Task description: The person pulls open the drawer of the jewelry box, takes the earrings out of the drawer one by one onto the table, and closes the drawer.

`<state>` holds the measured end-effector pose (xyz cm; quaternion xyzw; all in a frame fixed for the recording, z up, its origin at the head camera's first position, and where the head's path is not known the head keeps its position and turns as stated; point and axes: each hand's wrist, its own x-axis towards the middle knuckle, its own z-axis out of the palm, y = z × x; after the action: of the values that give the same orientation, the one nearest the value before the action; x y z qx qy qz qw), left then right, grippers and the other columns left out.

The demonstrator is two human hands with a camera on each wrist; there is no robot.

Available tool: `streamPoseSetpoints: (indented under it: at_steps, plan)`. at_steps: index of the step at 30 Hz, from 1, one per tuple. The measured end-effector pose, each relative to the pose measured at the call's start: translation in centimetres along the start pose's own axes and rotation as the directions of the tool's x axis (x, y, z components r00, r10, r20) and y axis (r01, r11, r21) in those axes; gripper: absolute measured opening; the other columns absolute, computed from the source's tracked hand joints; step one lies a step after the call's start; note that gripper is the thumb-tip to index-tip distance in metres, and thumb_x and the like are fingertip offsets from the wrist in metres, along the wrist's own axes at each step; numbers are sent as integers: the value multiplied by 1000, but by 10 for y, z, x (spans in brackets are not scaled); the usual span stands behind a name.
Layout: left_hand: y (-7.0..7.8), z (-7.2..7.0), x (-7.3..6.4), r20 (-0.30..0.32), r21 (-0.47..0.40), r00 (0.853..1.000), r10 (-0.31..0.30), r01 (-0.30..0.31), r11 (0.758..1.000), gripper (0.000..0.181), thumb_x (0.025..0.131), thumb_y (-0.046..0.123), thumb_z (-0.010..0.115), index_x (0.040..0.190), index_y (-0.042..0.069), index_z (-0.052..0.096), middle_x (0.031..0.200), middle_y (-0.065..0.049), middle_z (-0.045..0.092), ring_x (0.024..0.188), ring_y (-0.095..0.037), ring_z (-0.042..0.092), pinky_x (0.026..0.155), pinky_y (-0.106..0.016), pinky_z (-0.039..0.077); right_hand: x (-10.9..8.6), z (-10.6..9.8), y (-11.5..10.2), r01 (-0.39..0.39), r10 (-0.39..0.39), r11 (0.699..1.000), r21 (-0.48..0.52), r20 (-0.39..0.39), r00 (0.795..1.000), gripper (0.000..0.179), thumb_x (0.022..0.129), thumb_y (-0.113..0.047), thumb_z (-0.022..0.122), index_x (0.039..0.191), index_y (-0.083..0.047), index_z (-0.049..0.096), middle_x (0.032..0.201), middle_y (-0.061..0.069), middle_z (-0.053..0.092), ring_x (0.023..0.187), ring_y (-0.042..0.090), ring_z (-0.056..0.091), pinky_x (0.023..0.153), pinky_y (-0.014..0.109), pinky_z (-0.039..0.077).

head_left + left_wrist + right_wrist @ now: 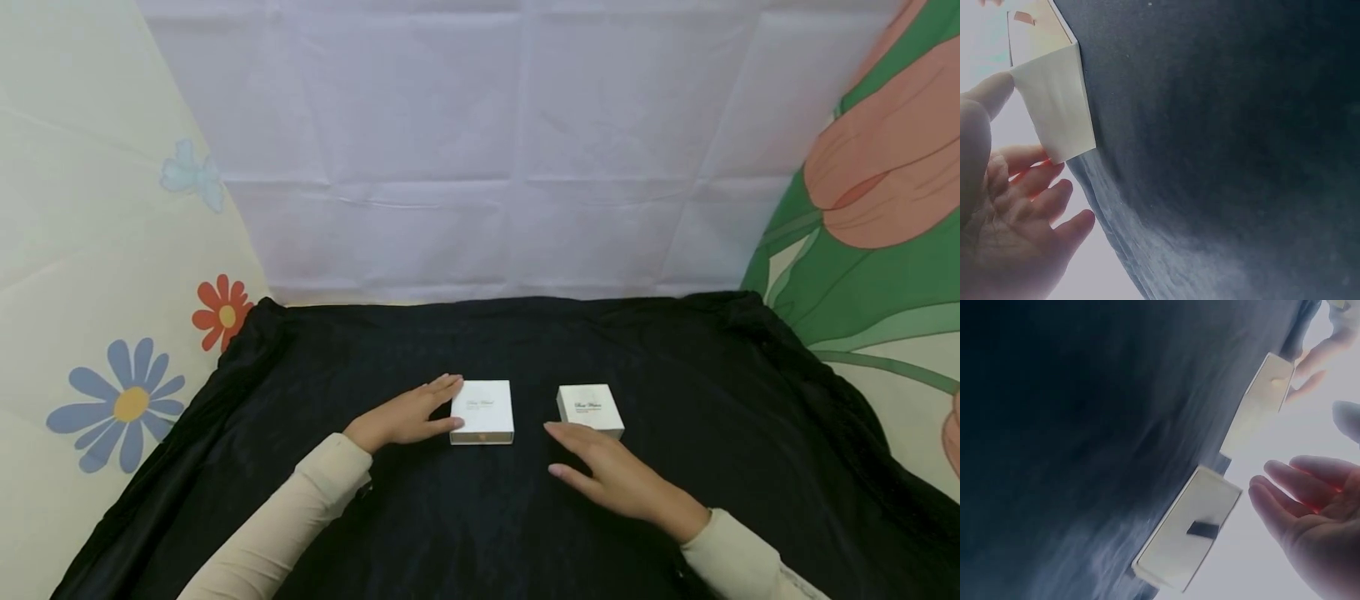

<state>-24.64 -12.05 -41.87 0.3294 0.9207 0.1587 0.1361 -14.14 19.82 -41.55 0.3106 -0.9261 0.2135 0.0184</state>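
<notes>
While a person's left hand [408,412] is resting at the left side of a white, square-topped cardboard box with faint lettering [482,407], its thumb and fingers are standing apart, the thumb touching the near left corner and the fingertips the far left corner, without clamping round it. This box is lying flat on a black, soft fabric cloth [472,517]; the left wrist view is showing a small brownish tab [1024,18] on its near side. To its right, a second white cardboard box with darker lettering [588,404] is lying well apart, displaying a dark tab [1203,529] in the right wrist view. The right hand [611,471] is holding nothing, its thumb and fingers parted just beside the second box's near left corner; whether they are touching it cannot be told. Cream sleeves [270,525] are covering both forearms. Behind, a creased white fabric sheet [420,100] is hanging between painted flowers, blue [131,404] and red [227,317] at left and pink [892,150] at right
</notes>
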Motion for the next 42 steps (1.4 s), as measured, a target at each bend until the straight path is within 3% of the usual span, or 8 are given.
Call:
streamPoseSetpoints:
  at_steps: [9, 13, 20, 24, 31, 36, 40, 42]
  plan:
    - [0, 1, 1, -2, -4, 1000, -9, 9, 1000, 77, 96, 50, 50, 153, 8, 20, 159, -10, 19, 146, -24, 16, 116, -46, 18, 11, 8, -8, 11, -15, 999, 53, 78, 997, 56, 99, -44, 48, 138, -4, 51, 135, 10, 56, 121, 26, 54, 98, 47, 44]
    - [-1, 1, 1, -7, 4, 1000, -12, 12, 1000, 77, 96, 50, 51, 153, 8, 21, 159, -10, 20, 146, -25, 17, 116, -46, 18, 15, 12, -9, 23, -34, 992, 124, 94, 995, 54, 100, -44, 46, 136, -4, 53, 133, 8, 58, 120, 24, 55, 96, 46, 45]
    - [-2, 2, -1, -16, 4, 1000, -16, 16, 1000, 77, 95, 50, 52, 153, 8, 23, 158, -11, 21, 146, -25, 18, 116, -47, 18, 25, 15, -10, -2, -57, 931, 365, 151, 987, 49, 101, -36, 48, 134, -1, 54, 128, 11, 62, 114, 21, 60, 90, 37, 51]
    - [-3, 2, -1, -12, 8, 999, -30, 30, 1000, 78, 95, 51, 51, 153, 9, 21, 159, -9, 20, 146, -23, 17, 117, -46, 17, 30, 18, -12, -53, -35, 897, 438, 191, 981, 49, 101, -37, 48, 133, 0, 55, 124, 11, 64, 109, 19, 62, 86, 32, 52]
    - [-4, 5, 1, -24, -5, 1000, 6, -6, 1000, 78, 96, 52, 49, 154, 9, 18, 160, -6, 17, 146, -22, 17, 116, -52, 14, 38, 24, -13, -114, 13, 875, 470, 213, 977, 46, 101, -34, 49, 131, 0, 57, 123, 11, 65, 109, 19, 62, 87, 29, 51]
    - [-5, 6, 0, -25, -8, 1000, -5, 4, 1000, 78, 96, 53, 48, 154, 11, 17, 160, -4, 15, 146, -21, 15, 116, -52, 12, 45, 24, -15, -150, 42, 855, 496, 222, 974, 44, 101, -32, 48, 129, 1, 58, 126, 14, 62, 113, 24, 60, 90, 34, 50]
    - [-6, 8, 0, -26, -9, 1000, -2, 2, 1000, 78, 96, 54, 47, 154, 11, 17, 160, -4, 15, 147, -21, 14, 116, -52, 11, 49, 26, -20, -158, 69, 858, 489, 195, 978, 39, 99, -29, 52, 122, 2, 63, 119, 13, 66, 107, 24, 62, 87, 32, 50]
    - [-7, 9, 0, -27, -6, 1000, 0, 0, 1000, 78, 96, 55, 46, 154, 12, 17, 160, -4, 15, 147, -21, 14, 117, -52, 11, 51, 28, -23, -176, 93, 844, 507, 185, 978, 36, 98, -25, 54, 118, 3, 65, 110, 12, 69, 99, 21, 64, 81, 28, 51]
